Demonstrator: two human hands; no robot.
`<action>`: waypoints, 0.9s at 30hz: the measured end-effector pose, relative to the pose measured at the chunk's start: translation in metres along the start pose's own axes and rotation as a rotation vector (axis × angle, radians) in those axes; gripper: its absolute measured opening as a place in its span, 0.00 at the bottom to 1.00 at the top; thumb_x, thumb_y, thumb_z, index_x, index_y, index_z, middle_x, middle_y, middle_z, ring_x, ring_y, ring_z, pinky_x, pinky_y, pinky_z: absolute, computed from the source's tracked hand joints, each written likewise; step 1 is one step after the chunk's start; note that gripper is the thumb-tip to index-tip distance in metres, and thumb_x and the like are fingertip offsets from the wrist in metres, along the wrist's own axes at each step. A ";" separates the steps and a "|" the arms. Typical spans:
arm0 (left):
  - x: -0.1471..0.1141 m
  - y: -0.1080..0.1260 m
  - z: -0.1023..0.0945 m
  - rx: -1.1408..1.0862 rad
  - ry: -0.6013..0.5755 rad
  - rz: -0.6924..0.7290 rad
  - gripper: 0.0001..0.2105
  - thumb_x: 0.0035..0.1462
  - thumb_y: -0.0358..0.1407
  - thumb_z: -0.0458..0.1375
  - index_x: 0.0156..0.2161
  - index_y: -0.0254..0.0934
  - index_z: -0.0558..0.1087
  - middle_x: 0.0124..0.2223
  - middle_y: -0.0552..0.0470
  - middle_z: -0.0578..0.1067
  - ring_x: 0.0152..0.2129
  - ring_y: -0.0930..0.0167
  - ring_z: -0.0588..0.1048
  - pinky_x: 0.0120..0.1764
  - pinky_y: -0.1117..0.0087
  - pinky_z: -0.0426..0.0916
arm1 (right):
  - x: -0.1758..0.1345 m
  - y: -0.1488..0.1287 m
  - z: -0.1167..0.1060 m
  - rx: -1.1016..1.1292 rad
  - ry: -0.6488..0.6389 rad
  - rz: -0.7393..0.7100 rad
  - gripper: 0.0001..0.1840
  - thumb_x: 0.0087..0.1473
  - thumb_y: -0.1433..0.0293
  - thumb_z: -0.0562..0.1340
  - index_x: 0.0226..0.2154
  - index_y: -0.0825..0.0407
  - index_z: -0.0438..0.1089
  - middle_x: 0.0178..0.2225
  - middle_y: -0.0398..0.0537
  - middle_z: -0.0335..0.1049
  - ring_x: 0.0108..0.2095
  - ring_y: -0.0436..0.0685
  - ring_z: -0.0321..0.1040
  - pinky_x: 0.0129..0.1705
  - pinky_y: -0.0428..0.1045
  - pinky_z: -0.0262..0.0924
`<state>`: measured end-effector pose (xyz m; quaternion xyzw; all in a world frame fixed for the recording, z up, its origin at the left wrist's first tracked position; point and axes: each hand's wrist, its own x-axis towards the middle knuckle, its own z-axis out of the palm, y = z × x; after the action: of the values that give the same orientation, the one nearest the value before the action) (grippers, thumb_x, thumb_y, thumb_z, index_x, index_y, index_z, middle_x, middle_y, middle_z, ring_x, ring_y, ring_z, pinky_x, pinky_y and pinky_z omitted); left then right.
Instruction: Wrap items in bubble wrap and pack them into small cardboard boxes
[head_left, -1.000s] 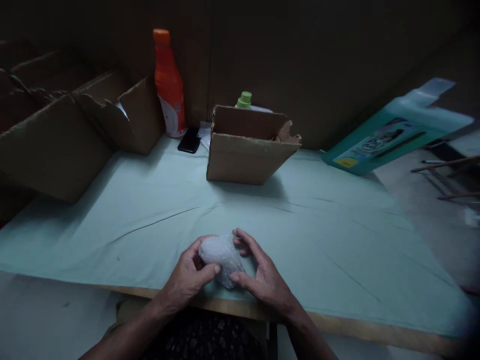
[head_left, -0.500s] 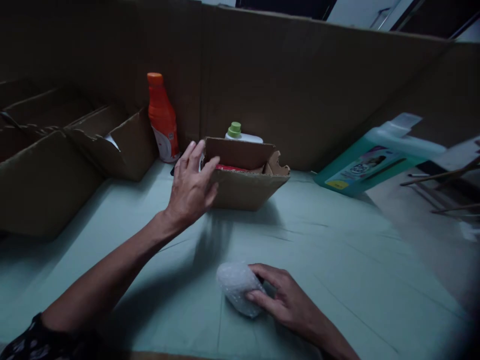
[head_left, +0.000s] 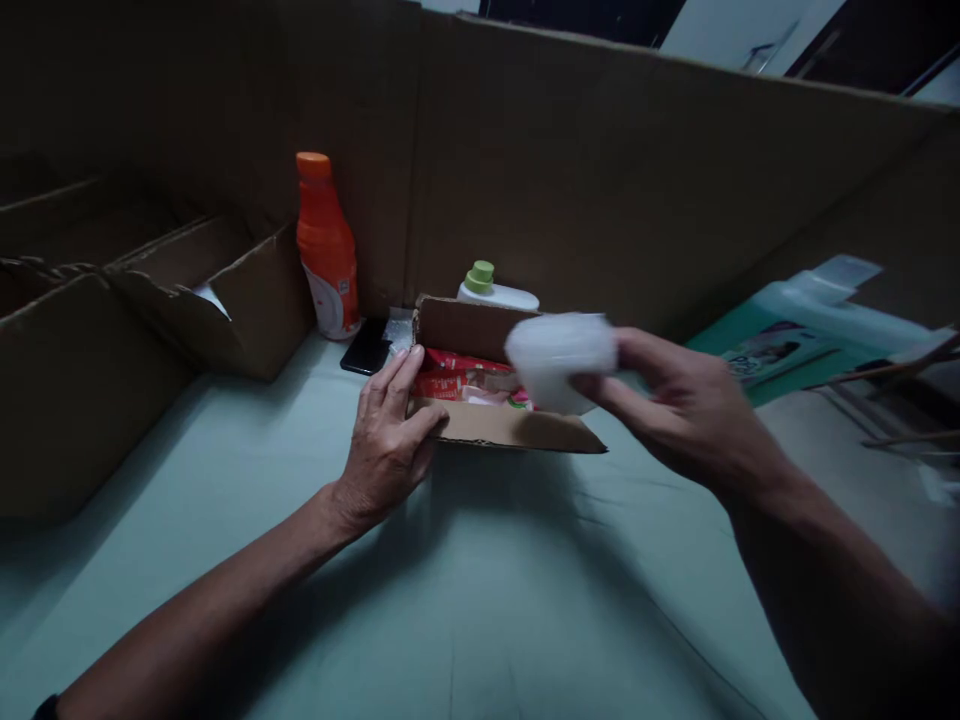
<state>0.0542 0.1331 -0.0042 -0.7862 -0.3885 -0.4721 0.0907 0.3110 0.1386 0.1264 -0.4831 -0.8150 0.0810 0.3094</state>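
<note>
My right hand (head_left: 679,415) grips a white bundle in bubble wrap (head_left: 562,358), blurred by motion, over the right part of a small open cardboard box (head_left: 517,428). What the wrap covers cannot be seen. With fingers on the box's left wall and the thumb at its front edge, my left hand (head_left: 388,435) holds the box, which leans toward me. Inside lies a red packet (head_left: 476,382) with printed pictures, partly hidden by the bundle.
Behind the box is a white bottle with a green cap (head_left: 499,293). A red-orange bottle (head_left: 326,245) and a black phone (head_left: 365,348) are to its left. Cardboard bins (head_left: 82,390) line the left side; a teal liquid jug (head_left: 795,330) stands at right. A cardboard wall (head_left: 637,170) closes the back.
My right hand has lifted the bubble-wrapped bundle from the table up over the box. My left hand has closed on the box's left edge, and the box has tipped toward me, showing the red packet.
</note>
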 end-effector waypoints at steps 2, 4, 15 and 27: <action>-0.002 0.000 0.001 0.000 0.008 0.005 0.07 0.58 0.24 0.60 0.40 0.36 0.75 0.72 0.41 0.54 0.67 0.52 0.57 0.62 0.46 0.61 | 0.034 -0.001 0.012 -0.076 -0.286 -0.065 0.14 0.58 0.68 0.59 0.45 0.51 0.75 0.39 0.48 0.78 0.35 0.56 0.72 0.36 0.49 0.63; -0.002 0.000 0.000 -0.004 0.004 0.009 0.08 0.57 0.24 0.59 0.40 0.36 0.75 0.72 0.41 0.54 0.67 0.52 0.57 0.62 0.46 0.61 | 0.062 -0.001 0.028 -0.186 -0.584 -0.076 0.13 0.57 0.70 0.58 0.43 0.52 0.75 0.37 0.48 0.78 0.35 0.55 0.72 0.35 0.47 0.60; 0.010 -0.007 0.003 -0.061 0.013 -0.061 0.10 0.54 0.23 0.60 0.40 0.37 0.76 0.71 0.43 0.57 0.66 0.53 0.57 0.62 0.45 0.60 | 0.062 0.004 0.073 -0.748 -0.514 -0.166 0.14 0.57 0.65 0.62 0.44 0.55 0.75 0.41 0.59 0.77 0.42 0.64 0.72 0.40 0.52 0.55; -0.014 -0.022 -0.002 -0.234 0.095 -0.336 0.36 0.59 0.35 0.61 0.69 0.45 0.52 0.73 0.39 0.50 0.66 0.55 0.59 0.61 0.49 0.64 | -0.012 0.035 0.009 -0.107 0.232 0.198 0.12 0.60 0.62 0.61 0.39 0.48 0.78 0.38 0.49 0.79 0.38 0.58 0.75 0.40 0.52 0.65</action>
<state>0.0339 0.1397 -0.0197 -0.6924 -0.4521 -0.5588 -0.0631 0.3356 0.1480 0.0996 -0.5829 -0.7255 0.0113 0.3657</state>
